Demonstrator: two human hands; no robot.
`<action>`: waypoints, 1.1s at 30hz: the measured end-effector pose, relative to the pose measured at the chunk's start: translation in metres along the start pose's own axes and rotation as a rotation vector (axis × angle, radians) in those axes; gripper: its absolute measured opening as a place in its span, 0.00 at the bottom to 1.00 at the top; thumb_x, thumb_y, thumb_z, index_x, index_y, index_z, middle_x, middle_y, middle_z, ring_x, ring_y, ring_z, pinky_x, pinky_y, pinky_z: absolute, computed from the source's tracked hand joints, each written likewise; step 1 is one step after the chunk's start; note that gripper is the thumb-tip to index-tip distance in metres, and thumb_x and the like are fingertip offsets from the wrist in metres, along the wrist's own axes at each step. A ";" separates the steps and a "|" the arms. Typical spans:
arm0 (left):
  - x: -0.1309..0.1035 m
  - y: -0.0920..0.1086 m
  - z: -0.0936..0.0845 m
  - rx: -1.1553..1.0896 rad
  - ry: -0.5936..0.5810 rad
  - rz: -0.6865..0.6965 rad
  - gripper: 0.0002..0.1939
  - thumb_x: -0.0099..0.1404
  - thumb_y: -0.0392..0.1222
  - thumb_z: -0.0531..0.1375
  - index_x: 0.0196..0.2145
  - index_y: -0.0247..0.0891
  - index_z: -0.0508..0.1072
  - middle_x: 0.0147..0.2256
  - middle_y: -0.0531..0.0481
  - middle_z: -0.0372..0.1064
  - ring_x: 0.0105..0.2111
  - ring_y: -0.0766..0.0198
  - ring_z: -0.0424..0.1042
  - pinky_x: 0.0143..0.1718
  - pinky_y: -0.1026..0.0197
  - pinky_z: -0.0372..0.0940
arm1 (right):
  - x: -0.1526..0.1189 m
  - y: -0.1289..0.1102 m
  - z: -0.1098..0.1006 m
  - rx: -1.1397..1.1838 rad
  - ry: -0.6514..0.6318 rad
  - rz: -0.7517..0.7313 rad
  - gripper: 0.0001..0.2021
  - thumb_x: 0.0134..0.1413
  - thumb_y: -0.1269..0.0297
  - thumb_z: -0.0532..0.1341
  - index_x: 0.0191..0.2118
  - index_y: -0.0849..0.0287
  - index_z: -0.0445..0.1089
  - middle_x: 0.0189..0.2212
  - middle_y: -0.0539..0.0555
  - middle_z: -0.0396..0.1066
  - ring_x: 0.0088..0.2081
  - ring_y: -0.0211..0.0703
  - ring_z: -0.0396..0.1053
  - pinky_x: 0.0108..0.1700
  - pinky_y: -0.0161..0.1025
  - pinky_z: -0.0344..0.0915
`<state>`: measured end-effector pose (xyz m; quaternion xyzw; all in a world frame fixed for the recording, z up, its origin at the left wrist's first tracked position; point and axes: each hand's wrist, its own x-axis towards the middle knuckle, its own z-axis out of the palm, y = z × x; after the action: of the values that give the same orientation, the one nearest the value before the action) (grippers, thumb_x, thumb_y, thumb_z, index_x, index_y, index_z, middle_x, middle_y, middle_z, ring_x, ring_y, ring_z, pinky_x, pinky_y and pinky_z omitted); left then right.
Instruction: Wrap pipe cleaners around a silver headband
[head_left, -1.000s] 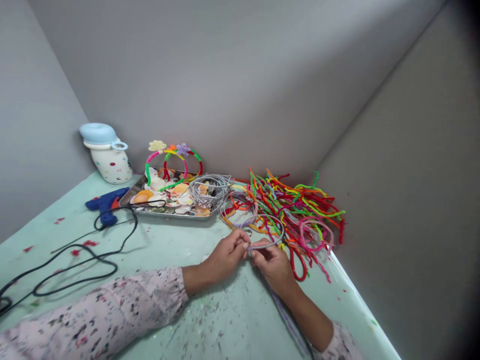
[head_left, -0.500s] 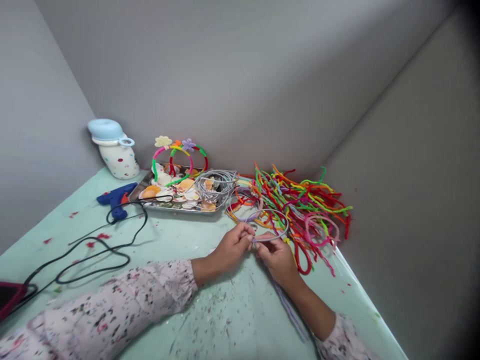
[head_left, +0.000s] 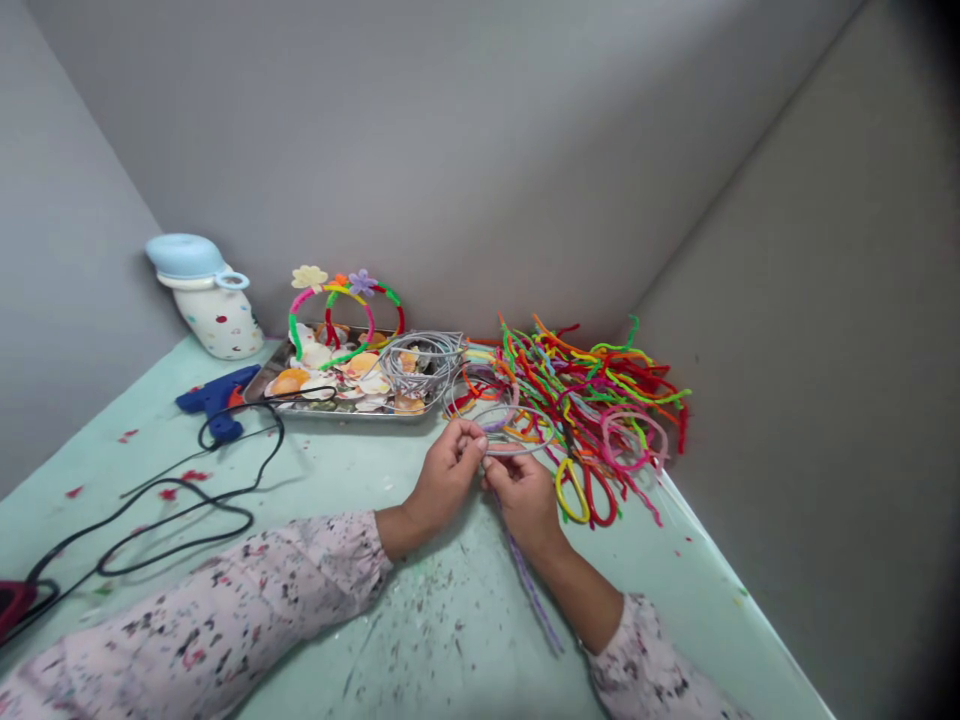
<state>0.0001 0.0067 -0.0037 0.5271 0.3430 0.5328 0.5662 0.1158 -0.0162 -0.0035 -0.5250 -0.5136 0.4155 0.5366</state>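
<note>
My left hand (head_left: 450,468) pinches a thin grey wire ring (head_left: 541,418), fingertips close to those of my right hand (head_left: 523,492). A purple pipe cleaner (head_left: 534,590) hangs from the right fingers toward my right forearm, its upper end meeting the ring where the fingertips hide it. Both hands are closed, held over the table in front of the pile of pipe cleaners (head_left: 577,372). Yellow- and red-handled scissors (head_left: 573,490) lie just right of my right hand, blades under the pile.
Behind stands a metal tray (head_left: 360,418) of seashells, with a coil of grey wire (head_left: 424,362) and colourful flower-topped hoops (head_left: 369,330). Left are a blue glue gun (head_left: 221,400), its black cord (head_left: 247,520) and a blue-lidded bottle (head_left: 217,312). Grey walls close in the table (head_left: 420,640).
My hands have shifted slightly left and up in view, with the ring more edge-on. The purple pipe cleaner's tail swings clear of my right forearm, and the yellow scissor handle is now uncovered.
</note>
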 end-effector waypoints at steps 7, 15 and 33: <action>-0.001 0.002 0.001 0.075 0.027 -0.005 0.10 0.64 0.47 0.57 0.36 0.38 0.64 0.26 0.57 0.60 0.23 0.71 0.60 0.24 0.68 0.56 | 0.004 0.001 -0.002 0.086 -0.044 0.070 0.11 0.48 0.60 0.63 0.36 0.61 0.73 0.21 0.48 0.70 0.23 0.38 0.65 0.25 0.34 0.62; -0.008 0.009 -0.002 0.093 0.015 -0.062 0.06 0.66 0.43 0.54 0.38 0.38 0.64 0.23 0.59 0.54 0.21 0.71 0.55 0.23 0.68 0.52 | 0.005 0.001 -0.002 0.136 -0.069 0.076 0.12 0.47 0.60 0.63 0.36 0.61 0.74 0.20 0.48 0.70 0.23 0.38 0.65 0.26 0.34 0.62; -0.014 0.003 -0.012 0.034 0.048 -0.107 0.09 0.65 0.47 0.57 0.36 0.39 0.64 0.21 0.59 0.55 0.19 0.72 0.52 0.22 0.68 0.50 | 0.006 -0.002 -0.001 0.046 -0.131 -0.006 0.08 0.46 0.63 0.63 0.32 0.61 0.75 0.20 0.49 0.70 0.23 0.38 0.66 0.27 0.34 0.64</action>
<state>-0.0144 -0.0048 -0.0062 0.5045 0.3932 0.5083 0.5766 0.1176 -0.0108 -0.0011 -0.4825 -0.5396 0.4591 0.5150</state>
